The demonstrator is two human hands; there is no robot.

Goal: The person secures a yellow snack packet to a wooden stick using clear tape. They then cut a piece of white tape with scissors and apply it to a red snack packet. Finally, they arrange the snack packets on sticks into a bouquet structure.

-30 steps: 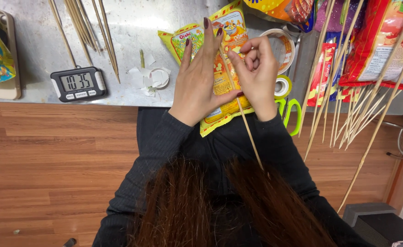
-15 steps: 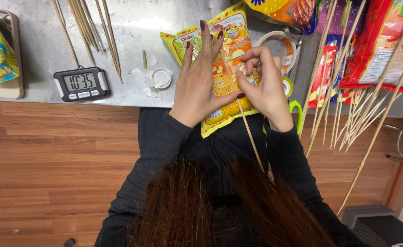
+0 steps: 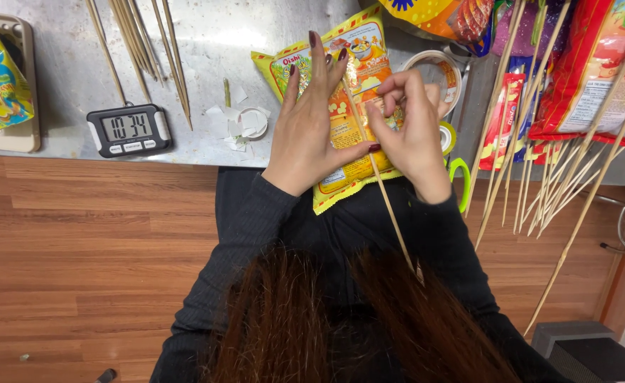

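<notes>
- Flat and spread, the left hand [image 3: 311, 124] lies on the yellow snack packet [image 3: 344, 120], fingers fanned out towards the packet's top edge, palm pressing the left half down.
- On the packet's right half, the right hand [image 3: 413, 131] is curled, its thumb and fingertips drawn together in a pinch at the upper part of a thin bamboo skewer [image 3: 383, 206]; whether they also grip the packet's foil cannot be told.
- From that pinch the skewer runs across the packet's face, past its lower edge and on towards the person's body, between the two forearms.
- Beneath both hands the packet lies tilted, its lower end overhanging the edge of the metal table [image 3: 206, 42].
- Well to the left of the packet stands a small digital timer [image 3: 129, 130], with white paper scraps [image 3: 238, 122] between the two.
- Up and left of the packet lie loose skewers [image 3: 145, 42].
- Just right of the packet, by the right hand, sit a tape roll [image 3: 436, 74] and green-handled scissors [image 3: 460, 181].
</notes>
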